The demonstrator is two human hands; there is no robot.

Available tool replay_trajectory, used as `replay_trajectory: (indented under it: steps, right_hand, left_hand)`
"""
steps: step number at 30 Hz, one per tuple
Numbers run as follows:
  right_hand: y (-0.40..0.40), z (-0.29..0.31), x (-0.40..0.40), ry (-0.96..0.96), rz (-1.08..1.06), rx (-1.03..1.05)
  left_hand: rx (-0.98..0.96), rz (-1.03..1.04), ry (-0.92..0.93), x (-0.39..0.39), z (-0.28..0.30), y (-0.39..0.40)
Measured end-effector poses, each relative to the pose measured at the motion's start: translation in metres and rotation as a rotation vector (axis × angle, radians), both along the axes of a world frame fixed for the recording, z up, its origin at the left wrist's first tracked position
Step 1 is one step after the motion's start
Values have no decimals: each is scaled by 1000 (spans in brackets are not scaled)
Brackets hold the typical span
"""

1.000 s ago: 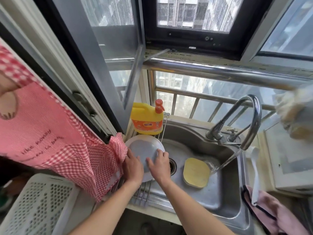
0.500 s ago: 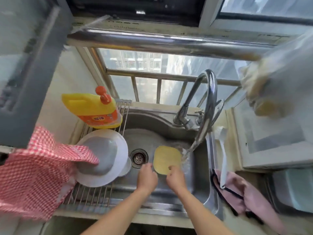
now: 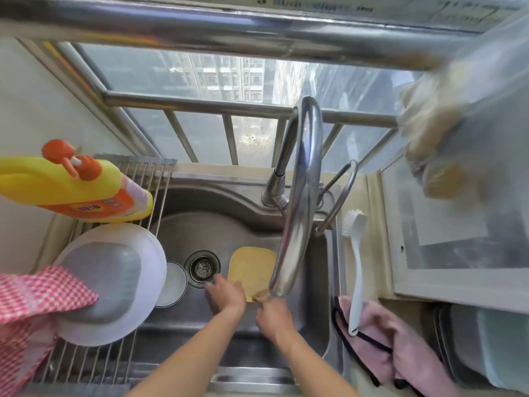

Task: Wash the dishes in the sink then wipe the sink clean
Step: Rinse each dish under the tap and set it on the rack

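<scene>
While both hands reach the yellow plate (image 3: 252, 267) lying in the sink (image 3: 229, 230) beside the drain (image 3: 202, 268), the left hand (image 3: 226, 295) and right hand (image 3: 273, 315) touch its near edge; whether the fingers grasp it I cannot tell; wet, it could slip and knock the faucet (image 3: 300, 196); the detergent bottle (image 3: 74, 187) label is unreadable.

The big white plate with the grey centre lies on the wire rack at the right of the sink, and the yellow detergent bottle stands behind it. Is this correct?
Not quite: the head view shows the big white plate with the grey centre on the wire rack at the left of the steel sink, not the right. The yellow detergent bottle does stand behind it.
</scene>
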State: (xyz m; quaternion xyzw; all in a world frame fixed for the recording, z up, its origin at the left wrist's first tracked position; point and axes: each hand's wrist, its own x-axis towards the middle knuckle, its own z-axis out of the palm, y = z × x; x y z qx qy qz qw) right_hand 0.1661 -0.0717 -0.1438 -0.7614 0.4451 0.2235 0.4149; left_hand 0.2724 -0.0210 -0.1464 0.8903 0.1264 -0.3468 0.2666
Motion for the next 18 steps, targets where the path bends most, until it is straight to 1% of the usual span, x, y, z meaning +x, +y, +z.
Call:
replay_trajectory:
  steps: [2,3,6,8,9,10,11,14,18]
  right_hand:
    - [-3,0,0,19,-5,0]
    - [-4,0,0,25,-20,0]
    - [-4,3,1,22,-83,13]
    - [-1,3,2,14,-85,24]
    - [0,2,2,11,-77,27]
    - [0,0,3,14,-64,31]
    - [0,-6,2,20,-51,34]
    - [-2,-9,3,17,-62,29]
    - [0,-13,0,-14,-130,-3]
  left_hand:
    - [44,-115,63,6,-2,3]
    - [30,-129,55,9,-4,4]
    - [-1,-118,-56,16,-15,10]
    - [14,-221,-81,14,-33,15]
    - [22,-276,-104,13,-27,13]
    - [31,-317,-121,14,-6,8]
    - [47,-353,-134,15,3,6]
    - [51,-328,-60,17,8,1]
    - [98,-256,-79,21,3,-1]
